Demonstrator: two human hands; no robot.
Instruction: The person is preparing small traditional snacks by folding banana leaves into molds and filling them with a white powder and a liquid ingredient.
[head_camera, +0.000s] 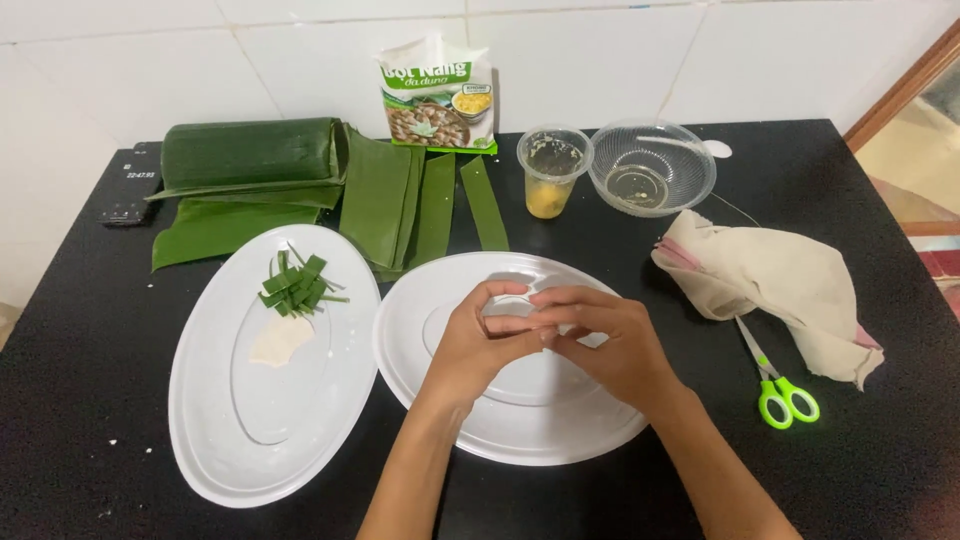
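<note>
Both hands, left hand (478, 345) & right hand (610, 345), meet fingertip to fingertip over the round white plate (440, 400), pinching a small pale dough piece (512, 322) btwn them, w/ the oval plate (215, 440) of cut leaf strips (298, 285) just left.

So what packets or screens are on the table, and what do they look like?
Flour bag: back edge, leaning on the white tiled wall; white pouch, green band, food picture, top torn open.
Dark device: back-left corner by the banana leaves; flat, black, small light characters on it.
</note>
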